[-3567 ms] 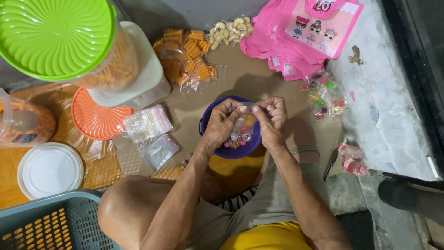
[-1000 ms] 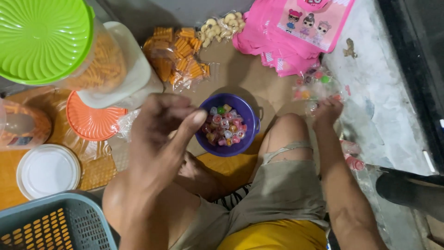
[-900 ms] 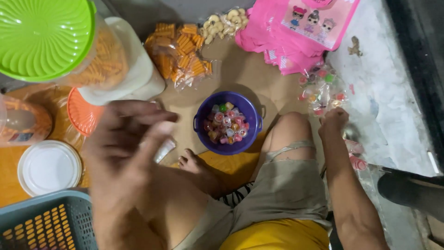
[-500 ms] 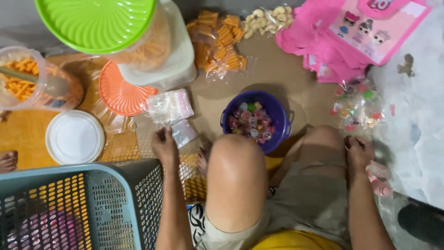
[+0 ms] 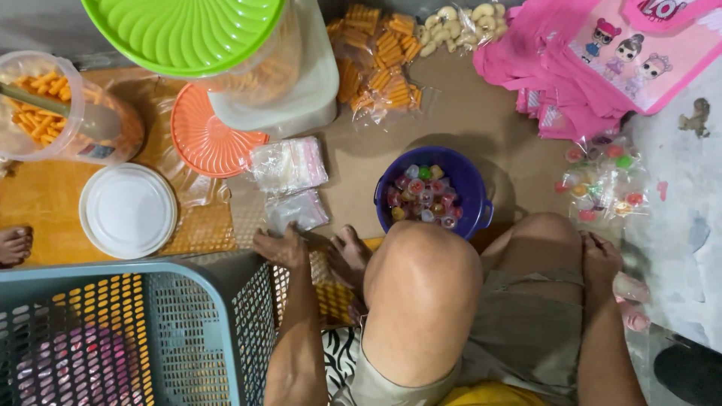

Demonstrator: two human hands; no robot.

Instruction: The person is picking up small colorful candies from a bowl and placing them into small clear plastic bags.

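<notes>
Person seated on the floor, knees up, camera looking straight down. Left hand (image 5: 280,246) lies palm-down, fingers loosely spread, on the lower edge of a small stack of clear zip bags (image 5: 297,212); it grips nothing yet. A second, thicker stack of zip bags (image 5: 289,164) lies just above. Right hand (image 5: 602,259) rests flat on the right thigh, relaxed, empty as far as shows.

Purple bowl (image 5: 466,180) of small coloured jelly cups sits between the bags and the right knee, just beyond the left knee. A sealed clear packet of jelly cups (image 5: 602,180) lies right of the bowl. Grey-blue mesh basket (image 5: 188,331) stands just beside the left forearm.

Judged step: fetching a fresh bag for packing. The next move seems to call for a fingertip pinch to peel one thin bag off the stack.
</notes>
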